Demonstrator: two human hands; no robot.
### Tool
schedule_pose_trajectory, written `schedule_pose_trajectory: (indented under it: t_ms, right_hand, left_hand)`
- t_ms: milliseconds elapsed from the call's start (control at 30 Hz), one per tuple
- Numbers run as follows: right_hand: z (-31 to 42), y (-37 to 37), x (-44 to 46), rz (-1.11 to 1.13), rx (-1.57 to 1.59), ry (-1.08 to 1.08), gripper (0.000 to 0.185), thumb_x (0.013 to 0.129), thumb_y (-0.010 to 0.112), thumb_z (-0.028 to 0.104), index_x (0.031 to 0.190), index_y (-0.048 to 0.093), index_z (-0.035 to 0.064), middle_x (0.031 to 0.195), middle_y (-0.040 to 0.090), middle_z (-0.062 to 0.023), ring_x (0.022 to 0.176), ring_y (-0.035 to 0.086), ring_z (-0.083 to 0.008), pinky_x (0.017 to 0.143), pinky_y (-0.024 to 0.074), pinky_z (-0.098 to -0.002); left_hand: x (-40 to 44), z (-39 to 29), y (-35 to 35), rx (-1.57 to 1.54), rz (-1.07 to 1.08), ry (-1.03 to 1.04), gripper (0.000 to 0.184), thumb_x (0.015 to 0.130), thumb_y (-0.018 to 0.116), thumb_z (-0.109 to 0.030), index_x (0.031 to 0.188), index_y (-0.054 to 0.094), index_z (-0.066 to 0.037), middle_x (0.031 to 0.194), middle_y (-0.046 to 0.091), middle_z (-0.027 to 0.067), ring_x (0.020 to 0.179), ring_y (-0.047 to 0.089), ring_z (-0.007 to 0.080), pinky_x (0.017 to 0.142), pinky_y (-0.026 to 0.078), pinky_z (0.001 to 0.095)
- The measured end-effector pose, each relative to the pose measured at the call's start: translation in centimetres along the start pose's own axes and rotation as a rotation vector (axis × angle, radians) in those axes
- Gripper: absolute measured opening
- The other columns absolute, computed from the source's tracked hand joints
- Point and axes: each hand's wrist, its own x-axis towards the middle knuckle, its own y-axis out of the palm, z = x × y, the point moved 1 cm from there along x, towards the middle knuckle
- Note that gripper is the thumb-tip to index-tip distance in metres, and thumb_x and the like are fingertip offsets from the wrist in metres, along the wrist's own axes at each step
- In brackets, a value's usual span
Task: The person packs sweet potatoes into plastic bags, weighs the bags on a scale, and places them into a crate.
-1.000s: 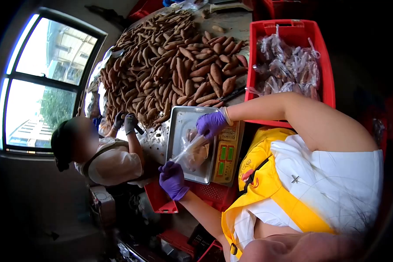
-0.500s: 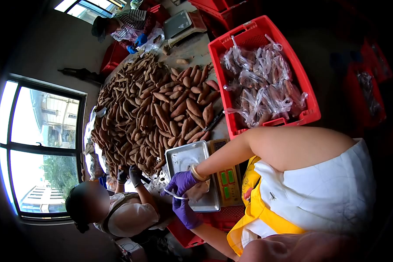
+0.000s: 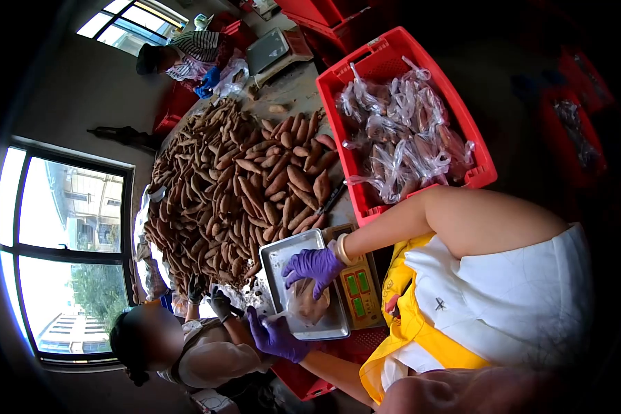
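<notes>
A clear plastic bag (image 3: 309, 307) with brownish contents that look like sweet potatoes lies in a metal tray (image 3: 272, 252) on a scale (image 3: 360, 290) with lit green displays. My right hand (image 3: 314, 268), in a purple glove and with a bracelet at the wrist, is over the bag with its fingers spread. My left hand (image 3: 279, 338), also in a purple glove, is at the tray's near-left corner. The bag's whitish gathered end lies between its thumb and fingers; its exact grip is partly hidden.
A large heap of sweet potatoes (image 3: 221, 193) covers the table. A red crate (image 3: 486, 148) of filled, tied bags stands to my right. Another person (image 3: 207, 348) with dark gloves works to my left; a person in blue gloves (image 3: 207, 83) is beside another scale (image 3: 269, 52).
My hands were together at the bag's twisted white end. Now they are apart: my right hand has moved over the tray with fingers spread, while my left stays by the bag's end.
</notes>
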Motion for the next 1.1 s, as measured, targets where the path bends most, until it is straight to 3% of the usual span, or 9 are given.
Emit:
schedule_pose_trajectory:
  t_ms: [67, 100, 133, 233, 267, 300, 500, 800, 1100]
  right_hand:
    - [0.9, 1.1, 2.0, -0.03, -0.059, -0.095, 0.083, 0.062, 0.08, 0.043, 0.131, 0.052, 0.0077, 0.107, 0.063, -0.0216, 0.113, 0.056, -0.0331, 0.095, 0.0442, -0.0395]
    - [3.2, -1.2, 3.5, 0.315, -0.01, 0.225, 0.074, 0.066, 0.079, 0.037, 0.129, 0.053, 0.0087, 0.107, 0.064, -0.0189, 0.105, 0.06, -0.0316, 0.089, 0.0478, -0.0364]
    - [2.8, -1.0, 3.7, -0.127, 0.301, -0.22, 0.054, 0.073, 0.075, 0.028, 0.12, 0.058, 0.0082, 0.102, 0.065, -0.0148, 0.093, 0.064, -0.0306, 0.08, 0.05, -0.0358]
    - [1.0, -3.7, 1.5, -0.041, 0.334, 0.143, 0.017, 0.08, 0.068, 0.017, 0.094, 0.067, 0.0078, 0.078, 0.067, -0.0108, 0.076, 0.066, -0.0271, 0.072, 0.0502, -0.0357]
    - [0.8, -5.3, 0.7, 0.036, -0.115, 0.365, 0.01, 0.081, 0.067, 0.017, 0.086, 0.068, 0.0082, 0.071, 0.065, -0.0112, 0.072, 0.066, -0.0254, 0.069, 0.0498, -0.0344]
    - [-2.7, -5.8, -2.1, -0.057, 0.3, 0.378, 0.019, 0.079, 0.067, 0.023, 0.088, 0.065, 0.0064, 0.072, 0.066, -0.0098, 0.067, 0.065, -0.0199, 0.065, 0.0506, -0.0345]
    - [-13.1, -21.1, -15.6, -0.746, 0.034, 0.996, 0.017, 0.085, 0.067, 0.015, 0.095, 0.065, 0.0018, 0.085, 0.069, -0.0099, 0.079, 0.064, -0.0172, 0.071, 0.0509, -0.0321]
    - [-26.9, -36.0, -27.2, -1.319, -0.519, 1.165, 0.039, 0.088, 0.056, 0.043, 0.091, 0.068, 0.0061, 0.078, 0.066, -0.0206, 0.077, 0.066, -0.0384, 0.062, 0.0498, -0.0452]
    - [-29.5, -33.7, -27.6, -0.354, -0.721, 1.639, 0.066, 0.08, 0.063, 0.037, 0.139, 0.039, 0.0185, 0.139, 0.042, -0.0201, 0.122, 0.047, -0.0415, 0.101, 0.0419, -0.0466]
  left_hand:
    - [0.6, -6.1, 4.9, -0.044, 0.208, 0.109, 0.05, 0.076, 0.06, -0.009, 0.125, 0.05, -0.001, 0.117, 0.057, 0.0149, 0.083, 0.058, 0.02, 0.068, 0.05, 0.0299]
    - [0.7, -8.1, 6.6, -0.059, 0.285, 0.152, 0.052, 0.078, 0.06, -0.01, 0.128, 0.047, -0.001, 0.12, 0.056, 0.0148, 0.085, 0.058, 0.0196, 0.069, 0.049, 0.0293]
    - [0.6, -9.5, 7.7, -0.065, 0.341, 0.185, 0.054, 0.08, 0.06, -0.011, 0.131, 0.045, -0.002, 0.123, 0.054, 0.0146, 0.088, 0.057, 0.0192, 0.07, 0.049, 0.0287]
    - [0.0, -10.9, 7.8, -0.071, 0.392, 0.206, 0.061, 0.085, 0.061, -0.015, 0.139, 0.036, -0.003, 0.131, 0.049, 0.0142, 0.095, 0.055, 0.0179, 0.075, 0.047, 0.0269]
    - [-0.5, -10.5, 7.0, -0.072, 0.376, 0.183, 0.063, 0.086, 0.062, -0.016, 0.142, 0.034, -0.004, 0.134, 0.047, 0.0141, 0.098, 0.055, 0.0175, 0.076, 0.047, 0.0263]
    - [-0.9, -9.6, 5.6, -0.071, 0.35, 0.158, 0.066, 0.088, 0.062, -0.017, 0.145, 0.031, -0.005, 0.137, 0.045, 0.014, 0.1, 0.054, 0.0171, 0.078, 0.046, 0.0257]
    - [-6.7, -1.3, -1.8, 0.101, 0.095, -0.272, 0.051, 0.094, 0.056, -0.016, 0.141, 0.04, -0.005, 0.134, 0.052, 0.0124, 0.091, 0.057, 0.0168, 0.078, 0.047, 0.0289]
    - [-9.8, 1.0, 0.3, 0.128, 0.062, -0.603, 0.045, 0.094, 0.055, -0.01, 0.138, 0.046, -0.007, 0.111, 0.064, 0.0114, 0.082, 0.057, 0.0138, 0.074, 0.047, 0.0263]
    - [-8.8, 2.3, 6.2, 0.043, 0.205, -0.645, 0.042, 0.094, 0.055, -0.009, 0.135, 0.049, -0.002, 0.12, 0.06, 0.0118, 0.101, 0.06, 0.0175, 0.087, 0.048, 0.0296]
